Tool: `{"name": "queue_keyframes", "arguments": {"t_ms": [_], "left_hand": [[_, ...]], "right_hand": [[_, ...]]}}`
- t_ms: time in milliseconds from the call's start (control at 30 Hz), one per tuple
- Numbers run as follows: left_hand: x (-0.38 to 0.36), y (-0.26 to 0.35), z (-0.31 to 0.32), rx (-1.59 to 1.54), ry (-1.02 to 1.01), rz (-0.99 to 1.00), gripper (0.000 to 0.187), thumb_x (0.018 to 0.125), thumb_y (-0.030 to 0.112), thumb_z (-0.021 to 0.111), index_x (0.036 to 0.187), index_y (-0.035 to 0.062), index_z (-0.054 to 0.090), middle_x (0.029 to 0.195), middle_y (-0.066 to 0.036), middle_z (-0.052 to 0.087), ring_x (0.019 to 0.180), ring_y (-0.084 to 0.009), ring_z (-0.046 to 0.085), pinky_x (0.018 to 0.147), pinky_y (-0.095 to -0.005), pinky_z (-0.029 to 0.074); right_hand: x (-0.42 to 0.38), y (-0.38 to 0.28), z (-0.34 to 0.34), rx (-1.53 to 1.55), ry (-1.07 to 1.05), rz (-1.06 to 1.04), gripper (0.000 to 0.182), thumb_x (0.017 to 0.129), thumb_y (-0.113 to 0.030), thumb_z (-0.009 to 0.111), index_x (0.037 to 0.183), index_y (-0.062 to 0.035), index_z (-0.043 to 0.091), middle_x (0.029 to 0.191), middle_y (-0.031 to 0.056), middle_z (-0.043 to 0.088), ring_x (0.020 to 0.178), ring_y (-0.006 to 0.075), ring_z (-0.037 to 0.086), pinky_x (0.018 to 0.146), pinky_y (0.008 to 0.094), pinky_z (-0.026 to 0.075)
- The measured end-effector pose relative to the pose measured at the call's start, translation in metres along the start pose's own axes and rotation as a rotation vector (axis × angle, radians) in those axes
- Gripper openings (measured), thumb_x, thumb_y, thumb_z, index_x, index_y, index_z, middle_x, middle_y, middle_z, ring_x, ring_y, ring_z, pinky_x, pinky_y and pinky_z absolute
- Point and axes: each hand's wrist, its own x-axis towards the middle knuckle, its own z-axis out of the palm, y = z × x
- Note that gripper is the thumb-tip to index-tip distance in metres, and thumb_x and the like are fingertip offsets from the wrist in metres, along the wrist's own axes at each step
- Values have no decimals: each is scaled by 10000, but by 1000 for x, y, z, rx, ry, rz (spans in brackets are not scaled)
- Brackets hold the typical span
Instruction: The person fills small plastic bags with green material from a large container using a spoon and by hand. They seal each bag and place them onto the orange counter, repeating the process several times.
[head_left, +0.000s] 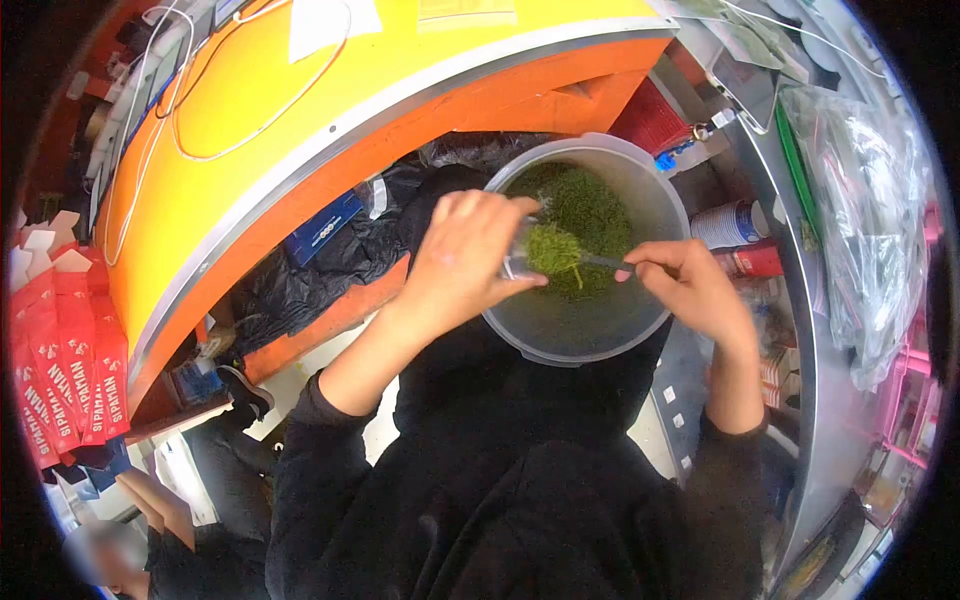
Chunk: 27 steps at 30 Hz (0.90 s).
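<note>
Over the round translucent plastic bucket of green shredded leaves resting on the person's black-clothed lap, the left hand grips a small clear pouch stuffed with leaves, while the right hand pinches a thin metal utensil whose tip sits in it.

A curved yellow counter with an orange front fills the far left. White cables loop across its top, and sheets of paper lie at its far edge. On the right, a metal shelf runs from far to near; stacked paper cups and clear plastic bags lie on it.
</note>
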Motion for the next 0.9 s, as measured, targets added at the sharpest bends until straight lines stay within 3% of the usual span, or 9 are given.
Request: {"name": "queue_keyframes", "arguments": {"t_ms": [67,133,267,300,400,433,633,833,900], "left_hand": [[6,10,14,27,-38,90,624,604,293,795,1117,57,530,965,-102,576,974,-288,526,881,-405,371],[7,16,39,-22,-64,94,605,618,271,788,1123,62,527,969,-99,580,972,-285,532,894,-402,366],[25,29,37,-15,66,44,649,597,288,801,1134,53,520,959,-114,586,966,-288,544,909,-411,358],[28,32,31,-9,117,35,658,593,288,804,1136,51,519,957,-116,588,962,-288,547,912,-413,356],[30,18,33,-55,27,43,666,564,293,817,1105,35,528,911,-105,598,970,-291,548,887,-422,352],[31,16,31,-110,-140,-52,584,606,269,793,1088,61,538,902,-94,596,904,-285,564,873,-381,374],[23,17,39,-270,-1,-104,427,628,217,787,943,73,537,884,-84,595,871,-286,570,825,-363,396],[14,8,59,-350,152,-152,456,623,152,808,959,50,516,906,-86,580,845,-238,577,824,-335,429],[12,4,60,-509,166,-228,421,668,133,787,969,52,504,922,-73,569,869,-199,564,845,-320,421]], "right_hand": [[3,-14,1,-173,-47,4,182,812,-141,552,850,-3,664,671,155,633,592,282,612,595,351,478],[11,-12,26,-344,118,-196,168,781,-147,571,795,5,642,668,198,620,610,352,595,596,394,490],[6,-26,38,-894,371,-261,143,686,-159,628,796,-72,655,717,85,610,689,262,616,601,380,492],[4,-26,37,-965,449,-315,169,660,-177,622,805,-94,649,748,28,554,748,207,585,619,337,471],[-4,-36,34,-934,484,-413,161,674,-172,614,810,-92,642,740,24,520,745,191,557,616,316,440],[-5,-34,33,-927,479,-404,159,676,-170,613,812,-94,642,735,24,511,740,189,552,610,316,433],[-19,-38,26,-899,454,-336,170,675,-137,619,838,-103,655,730,29,502,735,193,546,616,320,432],[-27,-39,18,-810,495,-241,224,706,-68,628,915,-115,693,753,42,544,726,214,567,635,337,457],[-32,-37,10,-652,550,-173,196,724,-56,629,899,-110,698,745,56,559,705,230,579,626,350,464]]}}
